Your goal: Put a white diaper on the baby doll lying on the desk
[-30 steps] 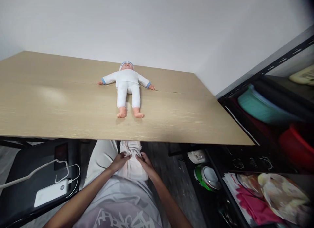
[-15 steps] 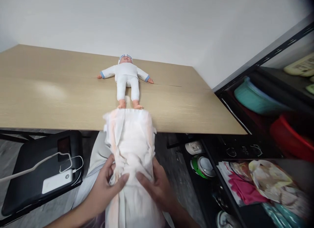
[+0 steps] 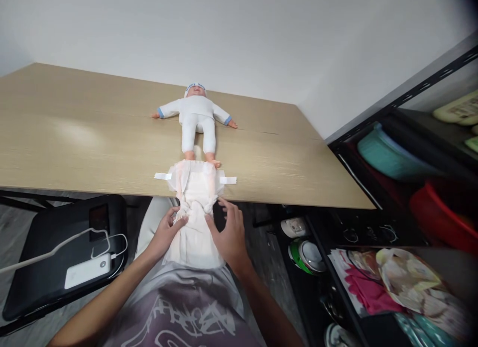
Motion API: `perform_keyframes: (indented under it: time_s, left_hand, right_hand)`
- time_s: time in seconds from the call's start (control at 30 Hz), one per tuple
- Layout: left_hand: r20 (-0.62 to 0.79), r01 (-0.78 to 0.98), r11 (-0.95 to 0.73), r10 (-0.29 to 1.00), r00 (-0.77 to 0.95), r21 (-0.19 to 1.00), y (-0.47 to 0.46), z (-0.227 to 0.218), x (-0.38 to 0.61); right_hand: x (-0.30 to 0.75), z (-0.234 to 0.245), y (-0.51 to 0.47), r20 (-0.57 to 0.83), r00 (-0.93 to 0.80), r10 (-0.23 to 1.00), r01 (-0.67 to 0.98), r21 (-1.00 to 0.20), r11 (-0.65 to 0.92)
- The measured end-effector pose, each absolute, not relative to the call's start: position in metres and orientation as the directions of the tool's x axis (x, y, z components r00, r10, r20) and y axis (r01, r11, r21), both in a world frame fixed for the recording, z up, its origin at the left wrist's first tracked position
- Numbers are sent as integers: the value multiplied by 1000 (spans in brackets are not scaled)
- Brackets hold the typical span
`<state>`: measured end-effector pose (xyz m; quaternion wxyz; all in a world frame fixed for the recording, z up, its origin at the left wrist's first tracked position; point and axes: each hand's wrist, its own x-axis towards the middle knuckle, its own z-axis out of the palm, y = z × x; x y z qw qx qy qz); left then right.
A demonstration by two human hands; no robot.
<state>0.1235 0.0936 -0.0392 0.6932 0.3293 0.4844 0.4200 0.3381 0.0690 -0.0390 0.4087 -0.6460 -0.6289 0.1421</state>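
Below the near edge of the bench (image 3: pixel 93 153), towards its left corner, stands a black seat (image 3: pixel 35 267). On it lie a dark, flat object (image 3: pixel 99 217) and a white power bank (image 3: pixel 87 271) with a cable plugged into one end; a thicker pale cable (image 3: pixel 52 255) runs in from the left. Next comes the left hand (image 3: pixel 164 235), just below the near edge, its thumb resting on a white diaper (image 3: pixel 196 230) and its fingers curled at the side; whether they grip it cannot be told.

The diaper is spread lengthwise across the near edge of the bench: its far end lies on the top, with a white tab sticking out on either side, while the other end reaches back over the person's lap. Beyond it a doll (image 3: pixel 198 108) in white clothes lies on its back, arms outstretched, head by the far edge, feet just beside the diaper.

The right hand (image 3: pixel 233 232) is open, thumb on the diaper, the other fingers spread apart from it near the edge. Past the bench's right edge, dark shelving holds a teal basin (image 3: pixel 390 153), a red basin (image 3: pixel 440 212) and a pink cloth (image 3: pixel 368 289).
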Motion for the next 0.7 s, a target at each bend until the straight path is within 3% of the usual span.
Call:
perform_keyframes:
  time_s: [0.1, 0.23, 0.33, 0.4, 0.5, 0.6, 0.7]
  left_hand:
    - [-409, -250, 447, 892, 191, 859, 93, -38, 127]
    - [-368, -161, 402, 907, 207, 901, 91, -42, 126]
    - [-217, 125, 192, 949, 230, 973, 89, -42, 110]
    - [-85, 365, -32, 950, 301, 930, 96, -34, 90]
    - [150, 555, -353, 914, 377, 754, 133, -13, 61]
    - [396, 669, -584, 809, 434, 459, 206, 12, 49]
    - [410, 697, -710, 669, 620, 106, 289, 30, 66]
  right_hand:
    - [330, -20, 86, 452, 50, 890, 738, -617, 272]
    - [311, -8, 147, 396, -196, 897, 770, -504, 390]
    - [305, -19, 188, 266, -273, 924, 827, -426, 367]
    - [304, -29, 201, 221, -295, 929, 845, -393, 362]
    - [306, -38, 202, 226, -313, 922, 851, -365, 378]
    - [306, -38, 196, 231, -307, 923, 858, -352, 374]
    - [305, -35, 195, 223, -300, 927, 865, -345, 364]
